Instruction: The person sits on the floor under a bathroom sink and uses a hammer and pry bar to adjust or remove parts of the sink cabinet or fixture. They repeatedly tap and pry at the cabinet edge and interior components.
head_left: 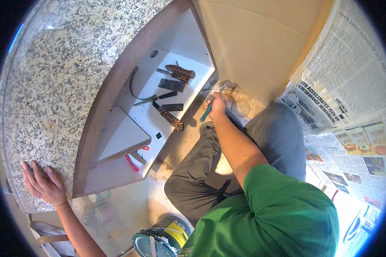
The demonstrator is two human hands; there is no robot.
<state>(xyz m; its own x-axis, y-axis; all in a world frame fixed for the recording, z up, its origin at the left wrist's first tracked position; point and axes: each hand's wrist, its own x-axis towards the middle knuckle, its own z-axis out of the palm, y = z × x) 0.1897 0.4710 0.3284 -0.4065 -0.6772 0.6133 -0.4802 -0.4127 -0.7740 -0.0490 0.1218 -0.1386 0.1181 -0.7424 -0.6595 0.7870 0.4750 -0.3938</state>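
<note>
My left hand (43, 184) rests with spread fingers on the speckled granite countertop (68, 73), holding nothing. Low over the floor, beyond my bent legs, my right hand (218, 105) is closed around a tool with a teal handle (206, 113). Its metal head looks like a hammer's, though it is small and partly lost against the stained floor. To the left of that hand is an open white cabinet (152, 124) under the counter. Inside lie several chisels (179, 77), black blocks (172, 85) and a black-and-orange utility knife (169, 118).
A tilted white board (120, 132) leans in the cabinet, near a red-handled tool (132, 163). A curved black strap (133, 85) lies behind. At the bottom stands a dark paint bucket (158, 235). Newspaper (343, 73) covers the right side; a tan panel (261, 38) rises ahead.
</note>
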